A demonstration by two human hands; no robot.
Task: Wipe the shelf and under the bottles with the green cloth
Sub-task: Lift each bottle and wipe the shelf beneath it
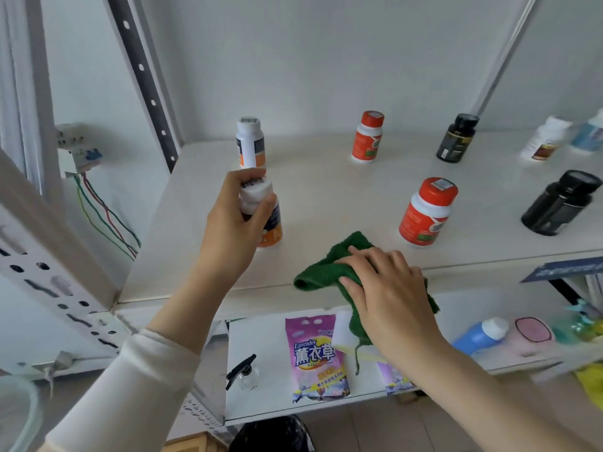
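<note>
A pale shelf carries several bottles. My left hand grips a white and orange bottle by its white cap, at the shelf's front left; I cannot tell if its base touches the shelf. My right hand presses flat on the green cloth at the shelf's front edge, part of the cloth hanging over it. A second white and orange bottle stands behind the held one. Two red-capped bottles and two black bottles stand to the right.
More white bottles stand at the far right. A perforated metal upright borders the shelf on the left. The lower shelf holds a purple lavender pouch, a spray bottle and a blue bottle. Coloured wires hang at left.
</note>
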